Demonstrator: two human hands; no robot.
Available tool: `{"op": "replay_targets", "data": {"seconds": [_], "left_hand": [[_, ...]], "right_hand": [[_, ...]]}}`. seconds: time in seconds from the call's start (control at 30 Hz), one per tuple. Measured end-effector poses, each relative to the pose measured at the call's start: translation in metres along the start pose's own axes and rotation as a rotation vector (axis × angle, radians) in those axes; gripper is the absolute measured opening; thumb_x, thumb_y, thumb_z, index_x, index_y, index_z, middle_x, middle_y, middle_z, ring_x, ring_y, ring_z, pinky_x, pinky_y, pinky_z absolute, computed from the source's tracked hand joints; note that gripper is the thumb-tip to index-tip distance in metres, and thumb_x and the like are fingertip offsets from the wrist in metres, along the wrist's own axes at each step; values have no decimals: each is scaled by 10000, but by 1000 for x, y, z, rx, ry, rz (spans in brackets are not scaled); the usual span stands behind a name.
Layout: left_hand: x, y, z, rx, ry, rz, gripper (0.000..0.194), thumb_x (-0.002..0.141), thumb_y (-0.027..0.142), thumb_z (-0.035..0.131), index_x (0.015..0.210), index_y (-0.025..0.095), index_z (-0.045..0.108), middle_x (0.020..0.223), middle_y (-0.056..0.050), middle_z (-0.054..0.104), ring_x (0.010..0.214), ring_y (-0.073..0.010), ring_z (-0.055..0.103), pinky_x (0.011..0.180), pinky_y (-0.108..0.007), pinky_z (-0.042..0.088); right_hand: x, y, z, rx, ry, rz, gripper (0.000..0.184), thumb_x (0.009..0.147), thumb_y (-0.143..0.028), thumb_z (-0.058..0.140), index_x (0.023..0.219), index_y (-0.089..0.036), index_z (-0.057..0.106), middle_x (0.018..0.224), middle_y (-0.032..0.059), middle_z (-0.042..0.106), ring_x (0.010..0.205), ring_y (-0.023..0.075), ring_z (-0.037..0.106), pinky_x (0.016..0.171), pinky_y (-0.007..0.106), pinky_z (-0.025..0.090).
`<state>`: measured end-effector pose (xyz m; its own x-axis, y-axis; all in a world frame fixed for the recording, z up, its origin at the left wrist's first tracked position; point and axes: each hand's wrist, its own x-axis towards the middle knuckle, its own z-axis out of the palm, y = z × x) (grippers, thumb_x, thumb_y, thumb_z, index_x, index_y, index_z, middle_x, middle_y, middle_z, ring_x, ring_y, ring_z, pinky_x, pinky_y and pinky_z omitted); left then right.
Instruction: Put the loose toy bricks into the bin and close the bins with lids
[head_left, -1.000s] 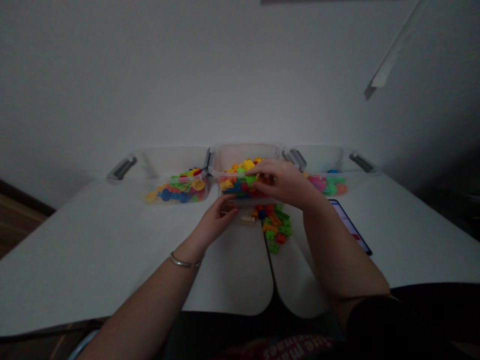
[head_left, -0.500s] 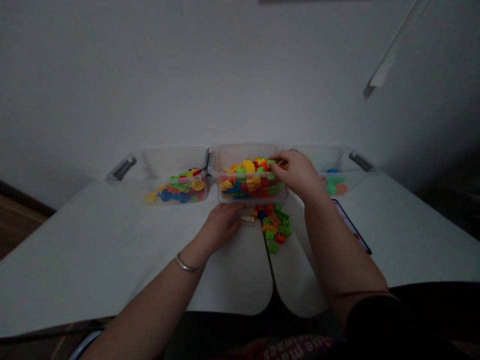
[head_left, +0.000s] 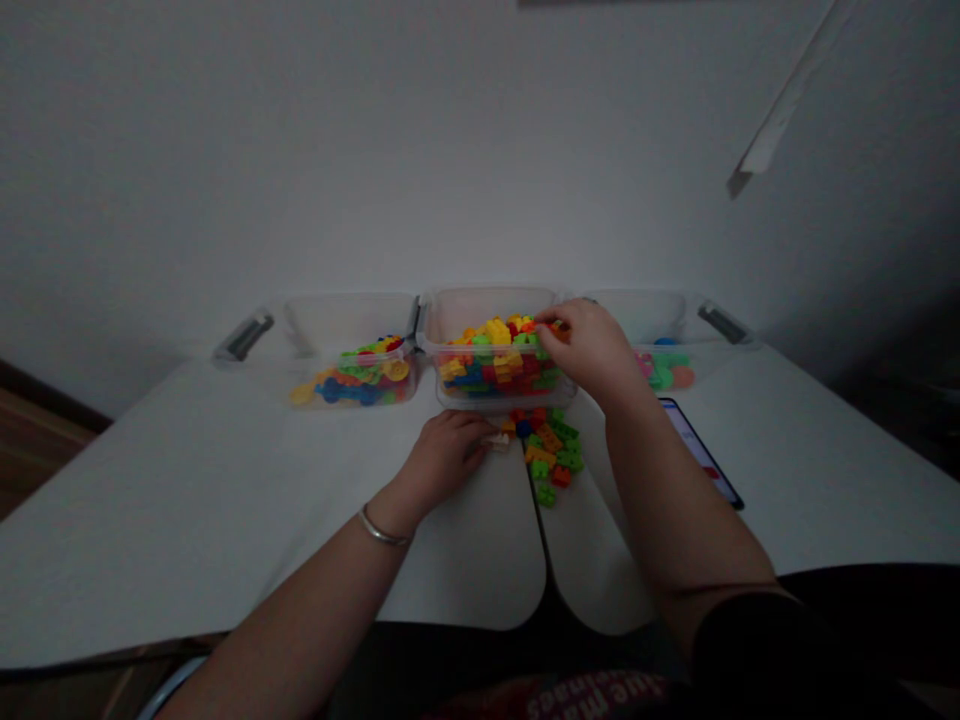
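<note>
My left hand (head_left: pixel 451 458) rests on the white table, its thumb and fingers closed around the left end of a white toy brick (head_left: pixel 499 441). To the right of it lies a loose pile of small toy bricks (head_left: pixel 553 445) in green, orange, red, yellow and blue. My right hand (head_left: pixel 589 345) reaches over the right rim of the middle clear plastic bin (head_left: pixel 495 297). Its fingers are pinched at a toy brick at the right side of the heaped bricks (head_left: pixel 497 333); the fingers partly hide that brick.
A left clear bin (head_left: pixel 349 310) holds colourful plastic pieces; a right bin (head_left: pixel 637 305) holds a few more, partly behind my right arm. A phone (head_left: pixel 701 452) lies right of my forearm. A dark gap (head_left: pixel 541 540) splits the two tabletops (head_left: pixel 480 560).
My left hand has shifted slightly right, covering more of the white brick. My right hand has moved slightly left and its fingers have curled lower over the bricks in the middle bin.
</note>
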<state>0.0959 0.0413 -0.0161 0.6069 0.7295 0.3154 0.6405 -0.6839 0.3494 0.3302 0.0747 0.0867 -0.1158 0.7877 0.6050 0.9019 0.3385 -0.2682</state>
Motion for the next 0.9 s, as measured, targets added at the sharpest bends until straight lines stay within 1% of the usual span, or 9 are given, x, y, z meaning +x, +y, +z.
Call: {"op": "replay_targets", "data": {"seconds": [0.1, 0.2, 0.27, 0.37, 0.5, 0.6, 0.67, 0.77, 0.9], "left_hand": [[1, 3, 0, 9, -7, -34, 285, 826, 143, 658, 1080, 240, 743, 1075, -86, 748, 1022, -287, 663, 919, -441, 510], [4, 4, 1, -26, -2, -87, 193, 806, 188, 697, 987, 223, 751, 976, -89, 756, 956, -287, 674, 882, -431, 504], [5, 2, 2, -135, 18, -129, 173, 780, 194, 711, 946, 227, 747, 939, -72, 755, 913, -264, 677, 861, -403, 505], [8, -4, 5, -439, 63, -247, 209, 758, 210, 709, 966, 220, 728, 942, -53, 749, 844, -215, 672, 800, -351, 517], [12, -10, 7, -919, 111, -397, 389, 722, 343, 777, 1069, 194, 684, 911, -48, 729, 792, -182, 659, 731, -314, 511], [14, -11, 5, -1202, 143, -446, 484, 681, 356, 821, 1115, 195, 679, 872, -30, 714, 772, -152, 649, 693, -265, 484], [14, -9, 2, -1303, 164, -480, 498, 650, 327, 845, 1109, 205, 696, 853, -14, 706, 740, -126, 631, 665, -237, 470], [15, -6, -3, -1424, 191, -520, 494, 628, 306, 867, 1090, 218, 713, 886, -15, 714, 752, -121, 635, 677, -232, 490], [14, -3, -10, -1540, 215, -496, 448, 683, 345, 844, 1092, 222, 712, 1002, -30, 723, 798, -123, 651, 718, -240, 527]], "right_hand": [[-1, -5, -5, 35, 50, -29, 260, 881, -265, 541, 1005, -177, 753, 1031, 138, 739, 1009, 305, 655, 963, 494, 479], [-4, -13, -9, 88, 95, -83, 235, 896, -268, 548, 1006, -198, 744, 1034, 121, 736, 1021, 292, 643, 967, 478, 467], [-6, -19, -12, 135, 106, -139, 221, 902, -263, 548, 998, -204, 738, 1024, 109, 737, 1019, 279, 639, 968, 460, 461], [-8, -25, -13, 212, 89, -245, 196, 895, -234, 560, 986, -205, 731, 1008, 90, 740, 1007, 255, 645, 962, 427, 458], [-11, -32, -13, 312, -13, -379, 169, 895, -241, 587, 995, -218, 722, 1019, 64, 744, 994, 225, 653, 922, 385, 470], [-13, -37, -10, 365, -144, -487, 161, 915, -248, 585, 998, -206, 717, 1008, 61, 746, 983, 207, 651, 910, 365, 472], [-15, -40, -8, 381, -231, -535, 165, 935, -261, 581, 996, -188, 715, 1015, 72, 742, 988, 201, 647, 908, 355, 474], [-17, -44, -4, 394, -331, -549, 183, 947, -273, 579, 1019, -173, 714, 1049, 86, 734, 1022, 204, 643, 921, 353, 477], [-20, -47, 1, 365, -373, -535, 193, 904, -216, 595, 1059, -199, 709, 1068, 75, 736, 1033, 222, 653, 956, 385, 475]]}}
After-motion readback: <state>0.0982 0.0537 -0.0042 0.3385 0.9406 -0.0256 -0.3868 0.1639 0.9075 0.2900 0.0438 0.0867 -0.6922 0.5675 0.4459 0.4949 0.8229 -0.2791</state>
